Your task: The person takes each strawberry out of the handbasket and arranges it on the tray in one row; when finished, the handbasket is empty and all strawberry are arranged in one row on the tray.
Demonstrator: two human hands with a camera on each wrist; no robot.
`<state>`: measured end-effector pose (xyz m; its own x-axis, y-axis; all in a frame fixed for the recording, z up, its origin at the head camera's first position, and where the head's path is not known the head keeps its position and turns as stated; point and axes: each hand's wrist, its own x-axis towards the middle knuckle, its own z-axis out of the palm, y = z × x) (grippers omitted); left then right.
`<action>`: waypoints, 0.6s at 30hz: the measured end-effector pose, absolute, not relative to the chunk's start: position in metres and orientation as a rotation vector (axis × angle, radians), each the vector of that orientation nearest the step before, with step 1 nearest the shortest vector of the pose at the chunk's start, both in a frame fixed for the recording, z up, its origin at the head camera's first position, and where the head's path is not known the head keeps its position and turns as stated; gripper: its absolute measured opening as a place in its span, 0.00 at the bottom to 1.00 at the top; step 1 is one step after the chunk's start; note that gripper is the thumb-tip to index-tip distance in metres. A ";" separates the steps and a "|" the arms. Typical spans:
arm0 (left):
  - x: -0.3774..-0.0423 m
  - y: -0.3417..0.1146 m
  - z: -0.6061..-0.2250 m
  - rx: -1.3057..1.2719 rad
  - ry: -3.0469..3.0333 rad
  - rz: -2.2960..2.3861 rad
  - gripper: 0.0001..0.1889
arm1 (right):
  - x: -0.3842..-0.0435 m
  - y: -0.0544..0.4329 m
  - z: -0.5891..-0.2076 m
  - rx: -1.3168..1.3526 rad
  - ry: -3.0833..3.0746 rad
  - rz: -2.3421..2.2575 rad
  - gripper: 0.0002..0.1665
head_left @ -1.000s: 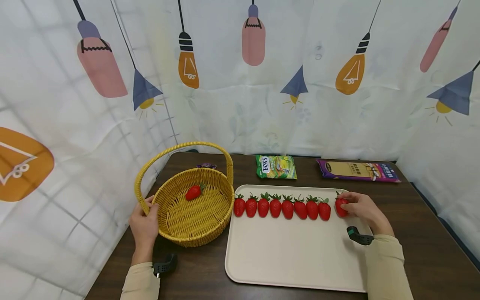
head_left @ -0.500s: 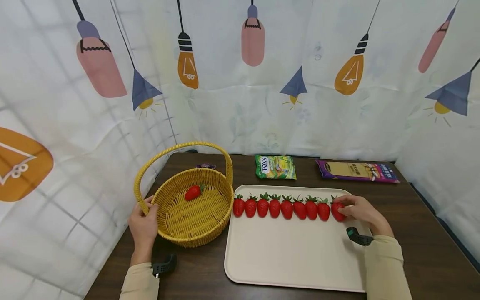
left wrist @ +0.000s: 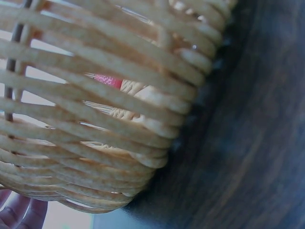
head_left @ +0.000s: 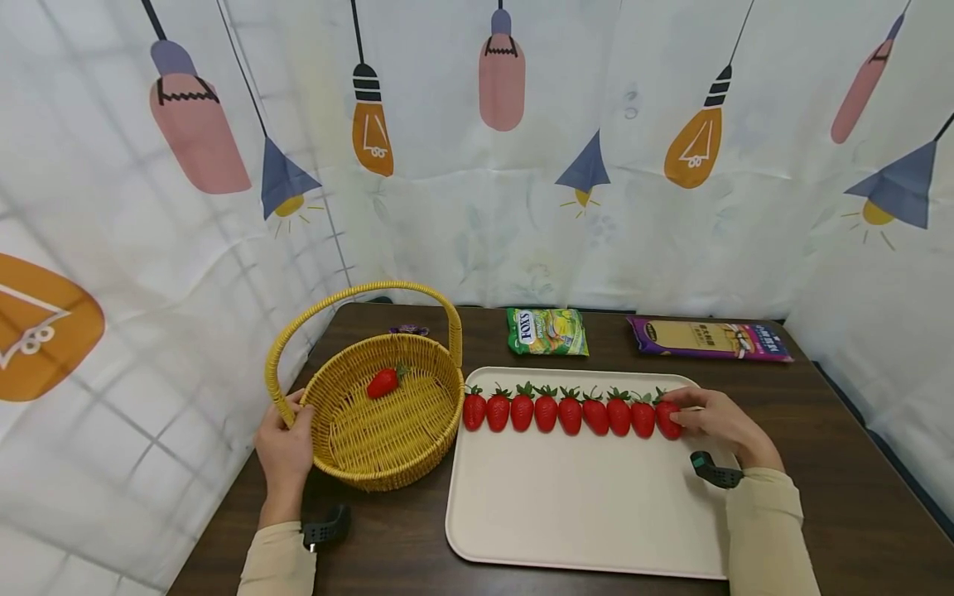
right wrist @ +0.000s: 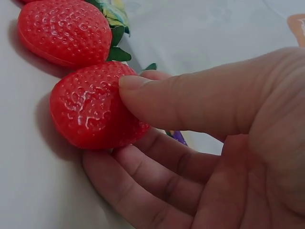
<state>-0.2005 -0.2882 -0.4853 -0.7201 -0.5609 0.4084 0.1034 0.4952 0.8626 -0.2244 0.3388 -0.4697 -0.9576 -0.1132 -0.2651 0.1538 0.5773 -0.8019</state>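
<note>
A row of red strawberries with green leaves [head_left: 546,412] lies along the back of the cream tray [head_left: 589,505]. At the row's right end my right hand [head_left: 719,420] pinches the last strawberry [right wrist: 90,109], thumb on one side and fingers beneath, close against its neighbour [right wrist: 66,31]. My left hand [head_left: 286,443] grips the left side of the yellow wicker basket [head_left: 395,476] near the foot of its handle. One strawberry [head_left: 383,382] lies inside the basket. In the left wrist view the basket's woven wall [left wrist: 95,119] fills much of the picture, with fingers at the lower left.
Behind the tray lie a green candy bag [head_left: 547,332] and a long purple packet [head_left: 711,340]. A small purple wrapper [head_left: 409,329] sits behind the basket. A patterned curtain [head_left: 477,215] hangs past the dark table's back edge [head_left: 611,319].
My right hand has moved the last strawberry left, up against the row, closing the gap. The left hand and basket have stayed in place.
</note>
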 end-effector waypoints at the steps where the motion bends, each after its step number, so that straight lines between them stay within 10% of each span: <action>1: -0.200 -0.288 -0.485 0.373 -2.058 -1.248 0.08 | -0.224 0.339 -0.470 0.034 2.522 -1.327 0.27; 18: -0.201 -0.288 -0.486 0.365 -2.047 -1.256 0.08 | -0.222 0.345 -0.459 0.088 2.645 -1.403 0.34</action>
<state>-0.2008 -0.2884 -0.4863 -0.7169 -0.5607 0.4144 0.1153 0.4908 0.8636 -0.2222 0.3453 -0.4585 -0.9876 -0.0165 -0.1560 0.1199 0.5620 -0.8184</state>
